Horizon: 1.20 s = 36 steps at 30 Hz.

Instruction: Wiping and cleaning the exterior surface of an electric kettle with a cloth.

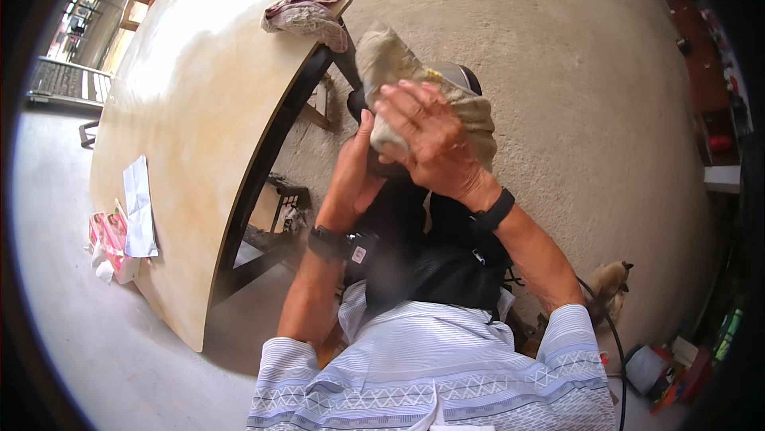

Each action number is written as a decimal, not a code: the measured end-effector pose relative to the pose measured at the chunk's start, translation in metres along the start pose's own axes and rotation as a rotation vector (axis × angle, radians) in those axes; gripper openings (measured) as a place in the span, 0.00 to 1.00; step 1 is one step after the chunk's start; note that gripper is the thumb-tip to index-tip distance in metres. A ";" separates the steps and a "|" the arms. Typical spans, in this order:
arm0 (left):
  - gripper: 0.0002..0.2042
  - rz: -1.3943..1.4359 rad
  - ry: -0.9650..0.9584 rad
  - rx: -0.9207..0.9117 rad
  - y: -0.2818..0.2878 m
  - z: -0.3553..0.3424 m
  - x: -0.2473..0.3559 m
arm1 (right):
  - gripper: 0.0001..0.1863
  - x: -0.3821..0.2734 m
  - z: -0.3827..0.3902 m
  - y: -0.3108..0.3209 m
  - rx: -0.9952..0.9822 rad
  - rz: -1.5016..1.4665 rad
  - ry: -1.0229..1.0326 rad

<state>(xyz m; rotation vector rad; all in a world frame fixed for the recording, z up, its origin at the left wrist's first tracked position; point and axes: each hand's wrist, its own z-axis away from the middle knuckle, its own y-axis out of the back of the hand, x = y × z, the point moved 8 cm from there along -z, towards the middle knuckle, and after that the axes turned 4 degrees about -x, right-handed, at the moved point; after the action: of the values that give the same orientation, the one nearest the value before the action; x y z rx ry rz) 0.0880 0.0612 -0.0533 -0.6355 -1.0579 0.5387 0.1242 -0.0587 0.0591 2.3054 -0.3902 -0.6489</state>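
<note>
A crumpled beige cloth [384, 55] with a yellowish patch hangs in front of me above my lap. My right hand [434, 136] is on top of it, fingers bent over the fabric and slightly blurred. Lower and to the left, my left hand [355, 172] has its thumb raised against the cloth's left edge. Its other fingers are tucked out of sight behind the cloth, so what they grip is hidden. Past the cloth, the rounded top of a grey and black shoe [462, 78] shows near the floor. Both wrists wear black bands.
On my left stands a pale table [191, 136] with a dark edge. A crumpled pinkish cloth [307, 17] lies on its far corner; a folded white paper [139, 208] and a pink tissue pack [111, 240] lie at its left. A dark crate [288, 204] is underneath. An animal [610, 281] and a cable are right.
</note>
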 end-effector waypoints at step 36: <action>0.20 0.118 -0.036 0.072 -0.018 -0.001 -0.003 | 0.26 0.076 -0.013 -0.001 0.036 0.013 -0.283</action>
<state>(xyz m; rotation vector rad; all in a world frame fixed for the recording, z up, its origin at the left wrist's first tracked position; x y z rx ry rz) 0.0898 0.0458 -0.0431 -0.6292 -1.0343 0.6904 0.1950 -0.0844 0.0406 2.2464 -0.5504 -0.9726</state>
